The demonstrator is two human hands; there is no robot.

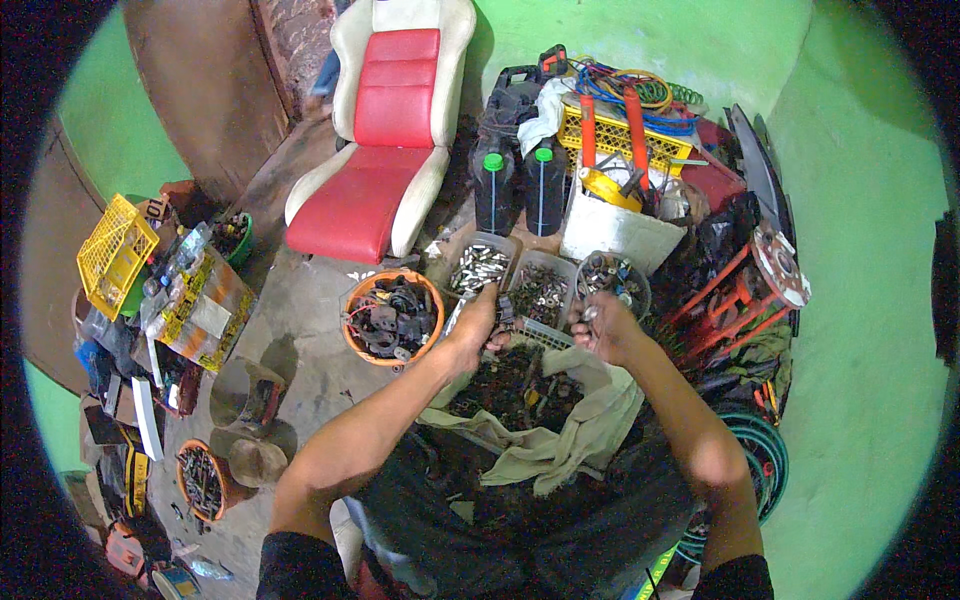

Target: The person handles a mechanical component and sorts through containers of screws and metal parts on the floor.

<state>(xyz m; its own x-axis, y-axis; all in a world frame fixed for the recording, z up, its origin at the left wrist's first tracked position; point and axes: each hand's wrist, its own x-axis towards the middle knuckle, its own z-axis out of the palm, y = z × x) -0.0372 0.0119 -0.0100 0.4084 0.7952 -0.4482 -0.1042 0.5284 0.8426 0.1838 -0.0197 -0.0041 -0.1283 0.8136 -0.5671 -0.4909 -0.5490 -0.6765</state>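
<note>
My left hand (480, 325) grips a small dark metal part over a pile of greasy scrap parts (510, 385) lying on a pale cloth (590, 430). My right hand (603, 328) pinches a small shiny metal piece, held just below a round container of mixed hardware (612, 275). Two clear plastic tubs stand just beyond my hands: one with silvery bolts (478, 268), one with darker nuts and bolts (542, 290). An orange bowl of dark parts (392, 318) is left of my left hand.
A red and white car seat (385, 140) stands at the back. Two dark jugs with green caps (517, 185), a yellow crate with cables (620, 125) and a white box (615, 230) are behind the tubs. Red metal parts (740, 290) lie right; boxes and a yellow basket (115, 250) left.
</note>
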